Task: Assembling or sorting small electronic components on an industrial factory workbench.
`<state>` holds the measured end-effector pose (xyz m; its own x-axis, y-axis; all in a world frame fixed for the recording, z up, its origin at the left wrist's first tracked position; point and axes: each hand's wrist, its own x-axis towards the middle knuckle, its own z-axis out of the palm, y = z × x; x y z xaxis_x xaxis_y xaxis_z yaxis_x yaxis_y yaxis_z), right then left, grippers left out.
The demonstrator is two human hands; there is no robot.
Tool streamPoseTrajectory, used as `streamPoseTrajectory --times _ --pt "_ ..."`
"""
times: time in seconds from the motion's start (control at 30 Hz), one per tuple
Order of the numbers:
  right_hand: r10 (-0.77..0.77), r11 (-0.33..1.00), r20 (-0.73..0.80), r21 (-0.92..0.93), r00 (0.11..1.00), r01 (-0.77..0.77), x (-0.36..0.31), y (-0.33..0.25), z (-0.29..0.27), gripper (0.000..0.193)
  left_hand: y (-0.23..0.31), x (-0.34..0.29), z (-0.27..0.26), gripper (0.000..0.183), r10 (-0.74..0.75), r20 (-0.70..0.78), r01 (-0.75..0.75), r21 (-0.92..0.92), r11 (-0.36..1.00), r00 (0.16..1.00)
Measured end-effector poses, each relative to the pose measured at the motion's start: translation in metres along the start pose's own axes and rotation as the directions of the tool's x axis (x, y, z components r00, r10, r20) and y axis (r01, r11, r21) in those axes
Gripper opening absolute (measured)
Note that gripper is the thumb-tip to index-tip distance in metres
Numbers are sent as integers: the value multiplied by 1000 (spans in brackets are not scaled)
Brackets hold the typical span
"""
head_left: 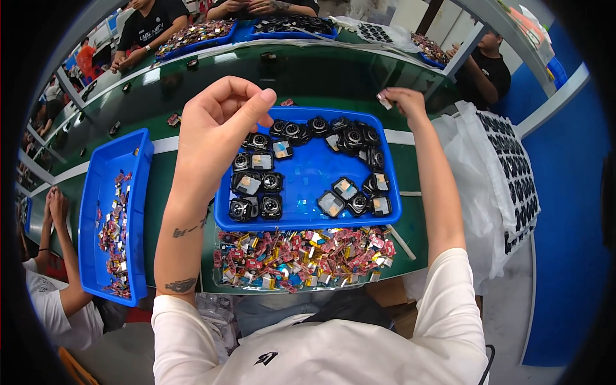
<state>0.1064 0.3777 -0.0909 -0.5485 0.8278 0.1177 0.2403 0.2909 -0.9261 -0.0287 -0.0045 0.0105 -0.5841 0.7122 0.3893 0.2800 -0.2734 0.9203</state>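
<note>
First inspector: How did the hands stand?

Second inspector: The bare left hand [221,122] was raised by the far left corner of a wide, round-cornered blue plastic tray [301,176], fingers curled, thumb drawn in; whether it held anything could not be told. The bare right hand [407,102] pinched a small, flat, pale piece [385,101] at its fingertips, just past the tray's far right corner.

First inspector: What did sound handling call for?

Second inspector: In judgement, a loose left hand, clear of the tray's contents; on the right, a light pinch at the piece's edges, since so thin a part would probably crease under pressure.

First inspector: Materials, from the left?

Second inspector: A long blue plastic tray [109,176] bore a loose strip of small red and silvery parts [117,256]. The wide tray held glossy black rounded-square cases [353,138], some showing round dark discs, others pale flat faces. Nearer the person, a jumbled heap of red, silvery and yellow pieces [301,256] looked foil-like. Rightmost, crumpled white plastic sheeting [457,160] adjoined rows of small black pieces [520,186].
</note>
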Motion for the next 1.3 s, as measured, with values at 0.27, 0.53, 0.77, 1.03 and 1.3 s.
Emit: streamPoseTrajectory --times 0.27,0.53,0.77,1.03,1.3 --pt "-55 937 -202 -348 978 -20 19 48 -12 24 0 2 -4 19 71 30 -74 117 990 997" --pt "-242 932 389 -162 889 325 -104 -57 26 19 -11 2 -3 35 154 35 -158 252 955 987" --pt "-516 714 750 109 414 692 -227 -86 47 20 -14 0 2 39 214 51 -219 298 929 976" --pt "-500 691 619 -138 606 710 -268 -91 46 15 -5 -7 5 26 179 184 -223 261 939 967" --pt "-578 464 713 -113 397 879 -259 -102 95 12 -16 -8 7 28 172 205 -224 268 937 964"
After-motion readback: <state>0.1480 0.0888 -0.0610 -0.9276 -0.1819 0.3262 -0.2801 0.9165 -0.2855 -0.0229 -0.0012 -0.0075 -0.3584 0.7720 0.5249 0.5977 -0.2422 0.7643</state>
